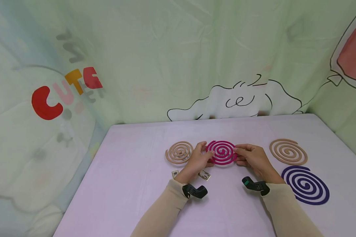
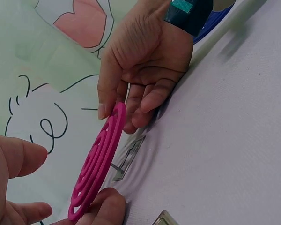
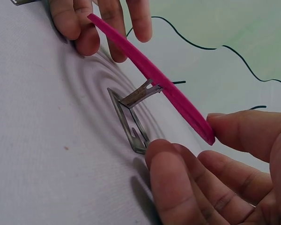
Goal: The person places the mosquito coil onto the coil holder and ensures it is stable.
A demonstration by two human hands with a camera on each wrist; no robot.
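Observation:
A pink mosquito coil point(image 1: 222, 152) is held above the white table between both hands. My left hand point(image 1: 197, 161) grips its left edge, with fingers on both sides of the rim. At the opposite edge, my right hand point(image 1: 253, 159) pinches the rim, its other fingers curled below. Under the coil is a small metal coil stand point(image 3: 124, 119); its upright prong point(image 3: 143, 93) meets the coil's underside near the middle. Whether the stand's frame touches the table is hard to tell. The left fingertips are partly hidden behind the coil in the left wrist view.
Tan coils lie left point(image 1: 179, 152) and right point(image 1: 288, 151) of the hands. A dark blue coil point(image 1: 306, 185) lies by the right forearm. Beside the left wrist are two flat metal stands, one partly covered point(image 1: 174, 173) and another point(image 1: 204, 175). A printed curtain point(image 1: 166, 59) hangs behind the table.

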